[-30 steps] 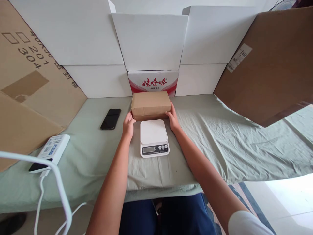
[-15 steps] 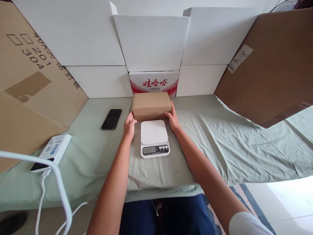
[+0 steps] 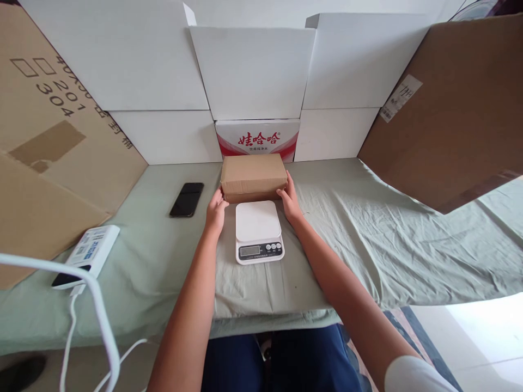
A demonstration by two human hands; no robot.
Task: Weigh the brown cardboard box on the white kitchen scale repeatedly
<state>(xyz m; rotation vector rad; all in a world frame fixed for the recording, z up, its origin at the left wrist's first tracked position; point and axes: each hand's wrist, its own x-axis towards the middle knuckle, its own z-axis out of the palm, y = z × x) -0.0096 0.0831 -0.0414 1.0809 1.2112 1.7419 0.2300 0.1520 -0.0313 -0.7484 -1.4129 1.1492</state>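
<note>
A closed brown cardboard box point(image 3: 254, 170) stands on the green cloth, just behind a white kitchen scale point(image 3: 258, 222). My left hand point(image 3: 216, 211) grips the lower left side of the box, its thumb at the front corner. On the opposite side, my right hand point(image 3: 291, 198) is closed on the right end, with the thumb on the front face and some fingers hidden behind. The scale lies flat between my forearms, its plate bare and its display and buttons facing me.
A black phone point(image 3: 187, 200) lies left of the box. Further left sit a white power bank point(image 3: 87, 256) and a white cable point(image 3: 98, 305). Large cartons flank both sides, one brown point(image 3: 445, 109) at right. White boxes point(image 3: 253, 71) and a red-printed carton point(image 3: 259, 136) form the back.
</note>
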